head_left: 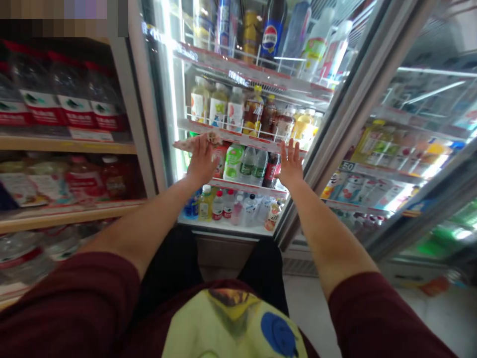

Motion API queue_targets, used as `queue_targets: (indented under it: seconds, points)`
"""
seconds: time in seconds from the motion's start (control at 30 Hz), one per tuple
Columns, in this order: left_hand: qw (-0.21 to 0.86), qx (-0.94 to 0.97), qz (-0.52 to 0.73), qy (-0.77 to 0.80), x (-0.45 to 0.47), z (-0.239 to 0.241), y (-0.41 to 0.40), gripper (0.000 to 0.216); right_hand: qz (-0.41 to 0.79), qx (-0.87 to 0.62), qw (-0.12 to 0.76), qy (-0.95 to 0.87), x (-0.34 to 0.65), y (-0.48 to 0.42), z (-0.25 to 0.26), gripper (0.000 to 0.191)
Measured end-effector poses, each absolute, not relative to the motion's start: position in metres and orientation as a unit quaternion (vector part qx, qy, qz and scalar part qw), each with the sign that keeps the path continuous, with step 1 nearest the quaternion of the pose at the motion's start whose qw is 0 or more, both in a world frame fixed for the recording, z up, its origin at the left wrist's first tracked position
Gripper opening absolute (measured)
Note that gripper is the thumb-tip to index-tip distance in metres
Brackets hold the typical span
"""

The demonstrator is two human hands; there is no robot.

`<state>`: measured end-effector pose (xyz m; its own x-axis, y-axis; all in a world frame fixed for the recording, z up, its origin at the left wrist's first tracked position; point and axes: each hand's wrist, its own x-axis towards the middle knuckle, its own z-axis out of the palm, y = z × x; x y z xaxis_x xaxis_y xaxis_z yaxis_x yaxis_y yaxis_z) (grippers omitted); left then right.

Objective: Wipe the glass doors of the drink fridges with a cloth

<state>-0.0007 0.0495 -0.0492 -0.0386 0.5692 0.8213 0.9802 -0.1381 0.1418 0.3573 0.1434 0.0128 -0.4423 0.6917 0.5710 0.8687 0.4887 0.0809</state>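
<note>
Shirt nearest; cloth beneath left grip.

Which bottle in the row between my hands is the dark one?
The red-labelled bottle at the row's right end, beside your right hand; the others are pale or clear.

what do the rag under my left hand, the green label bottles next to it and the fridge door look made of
Rag: soft cloth, pinkish, matte; it bunches under the left hand.
Green-label bottles: likely clear plastic, glossy, see-through above the labels.
Fridge door: glass pane, reflective, in a grey, probably metal, frame.
</note>
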Motion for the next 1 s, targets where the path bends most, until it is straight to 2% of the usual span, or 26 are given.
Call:
queue_targets:
  seconds: [0.17, 0.23, 0.3, 0.43, 0.53, 0.73, 0.8, 0.9, 1.0]
  points:
    - [0.222, -0.714, -0.271, -0.607, 0.042, -0.100, 0.028, 0.073, -0.182, -0.475, 0.242, -0.827, 0.356, 0.144, 0.011, 0.131]
    - [0.225, -0.722, -0.240, -0.609, 0.047, -0.103, 0.026, 0.069, -0.185, -0.468, 0.247, -0.828, 0.356, 0.146, 0.009, 0.134]
    - [0.248, -0.721, -0.241, -0.600, 0.044, -0.081, 0.031, 0.068, -0.192, -0.463, 0.247, -0.829, 0.357, 0.147, 0.007, 0.135]
    - [0.306, -0.690, -0.306, -0.579, 0.032, 0.000, 0.049, 0.070, -0.197, -0.475, 0.236, -0.824, 0.356, 0.143, 0.009, 0.138]
    - [0.319, -0.666, -0.338, -0.583, 0.037, 0.021, 0.053, 0.070, -0.190, -0.488, 0.227, -0.821, 0.352, 0.133, 0.013, 0.135]
    - [0.290, -0.743, -0.196, -0.570, 0.064, -0.056, 0.035, 0.067, -0.174, -0.495, 0.226, -0.820, 0.348, 0.116, 0.017, 0.132]
    - [0.297, -0.766, -0.149, -0.551, 0.064, -0.060, 0.038, 0.066, -0.178, -0.494, 0.230, -0.820, 0.347, 0.118, 0.016, 0.133]
    - [0.324, -0.774, -0.145, -0.525, 0.062, -0.021, 0.049, 0.064, -0.185, -0.494, 0.232, -0.817, 0.346, 0.122, 0.014, 0.136]
    - [0.350, -0.738, -0.214, -0.536, 0.063, 0.030, 0.060, 0.065, -0.185, -0.494, 0.234, -0.817, 0.345, 0.122, 0.014, 0.136]
